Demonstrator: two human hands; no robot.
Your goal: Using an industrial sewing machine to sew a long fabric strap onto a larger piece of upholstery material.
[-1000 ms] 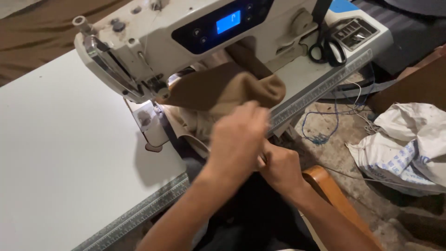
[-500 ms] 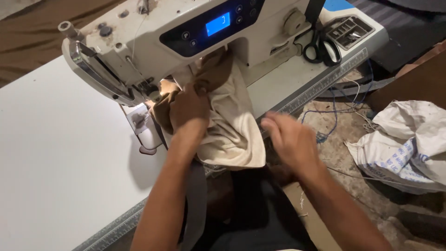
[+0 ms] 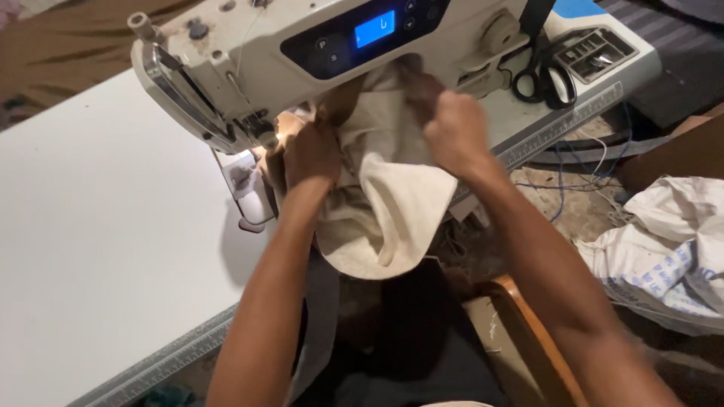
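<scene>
A beige and brown piece of cloth [image 3: 385,203] lies under the arm of a white sewing machine [image 3: 249,45] and hangs down over the table's front edge. My left hand [image 3: 311,154] presses the cloth flat close to the needle area [image 3: 264,136]. My right hand [image 3: 452,128] grips the cloth's far end, bunched up under the machine's arm. The machine's blue screen [image 3: 375,29] is lit.
Black scissors [image 3: 543,75] lie on the machine bed at the right. A white table [image 3: 98,226] stretches to the left, with a ruler strip [image 3: 151,362] along its front edge. White sacks [image 3: 671,241] and loose cables [image 3: 573,181] lie on the floor at the right. A wooden chair edge [image 3: 528,332] is below.
My left hand has moved from the cloth's front edge up to the needle area. My right hand has risen from beside the table to grip the cloth under the machine's arm.
</scene>
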